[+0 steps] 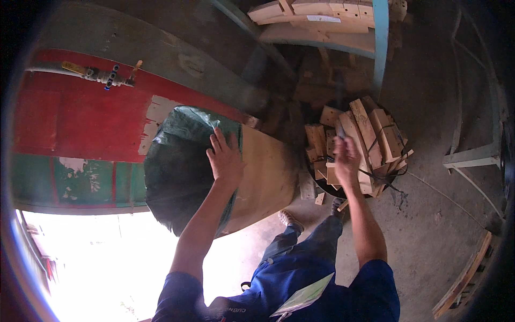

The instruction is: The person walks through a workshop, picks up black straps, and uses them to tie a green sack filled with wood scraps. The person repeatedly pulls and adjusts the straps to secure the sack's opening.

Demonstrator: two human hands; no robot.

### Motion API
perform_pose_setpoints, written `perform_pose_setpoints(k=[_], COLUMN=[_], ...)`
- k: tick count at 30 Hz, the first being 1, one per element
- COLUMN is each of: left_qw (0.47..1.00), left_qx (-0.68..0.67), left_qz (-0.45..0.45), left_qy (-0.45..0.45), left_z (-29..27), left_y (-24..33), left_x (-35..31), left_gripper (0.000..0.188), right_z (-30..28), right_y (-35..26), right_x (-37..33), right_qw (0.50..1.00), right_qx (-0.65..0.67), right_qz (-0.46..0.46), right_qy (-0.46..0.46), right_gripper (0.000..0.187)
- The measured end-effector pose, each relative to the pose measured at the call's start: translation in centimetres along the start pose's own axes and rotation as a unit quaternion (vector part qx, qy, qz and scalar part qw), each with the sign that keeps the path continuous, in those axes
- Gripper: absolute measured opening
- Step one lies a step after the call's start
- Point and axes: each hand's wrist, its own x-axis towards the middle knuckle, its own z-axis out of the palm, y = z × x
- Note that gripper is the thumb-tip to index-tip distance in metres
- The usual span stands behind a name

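My left hand (225, 159) lies on the edge of a dark green plastic sheet (179, 161), its fingers stretched out and apart. The sheet is wrinkled and covers part of a broad, pale tan surface (268, 169). My right hand (347, 158) is closed and raised over a round container full of wooden blocks (365, 126). A thin greyish object (340, 130) sticks up from its fingers, too blurred to name. Dark straps run loosely among the blocks.
A red and green painted panel (86, 112) with a valve fitting (110, 78) stands at left. Ahead, a blue-grey metal rack (381, 43) holds wooden pieces (322, 11). Metal framing (472, 159) and a wooden pallet edge (464, 276) are at right. Bright light fills the lower left.
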Motion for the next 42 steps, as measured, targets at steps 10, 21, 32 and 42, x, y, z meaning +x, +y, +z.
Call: perform_pose_setpoints(k=[10,21,32,42], left_qw=[1.0,0.846,0.776,0.695], left_qx=[-0.014,-0.529,-0.617,-0.682], left_qz=[0.01,-0.056,-0.129,-0.147], left_qy=[0.019,0.032,0.037,-0.175], left_z=[1.7,4.4,4.0,2.1], left_y=[-1.4,-7.9,-6.4,-5.5], left_x=[3.4,1.4,3.2,6.0], left_gripper=[0.037,0.021,0.048,0.035], right_z=[17.0,22.2,22.4,22.2], right_y=[-4.5,-8.7,-10.3,-7.1], right_x=[-8.7,-13.0,-14.3,-11.1], right_qw=[0.831,0.791,0.923,0.847], right_qx=[0.283,0.421,0.292,0.372], right_qz=[0.369,0.36,0.14,0.29], right_qy=[-0.306,-0.26,-0.209,-0.243], right_gripper=[0.032,0.028,0.022,0.007])
